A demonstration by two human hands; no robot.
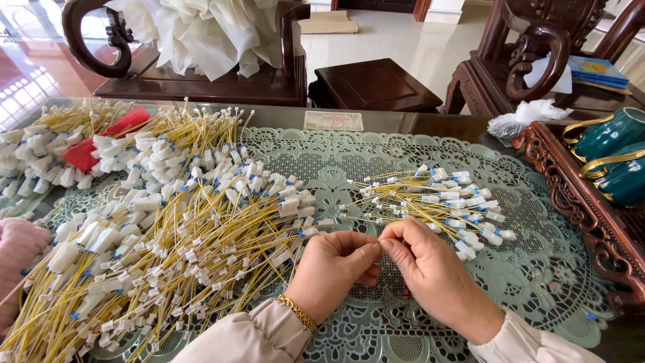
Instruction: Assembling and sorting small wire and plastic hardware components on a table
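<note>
My left hand and my right hand meet at the fingertips over a green lace table mat, pinching a thin yellow wire between them. A gold bracelet sits on my left wrist. A large heap of yellow wires with white connectors lies to the left of my hands. A smaller fanned bundle of the same wires lies just beyond my right hand.
A carved wooden tray with green and gold teapots stands at the right. A red piece lies among wires at the far left. Dark wooden chairs and a stool stand behind the table.
</note>
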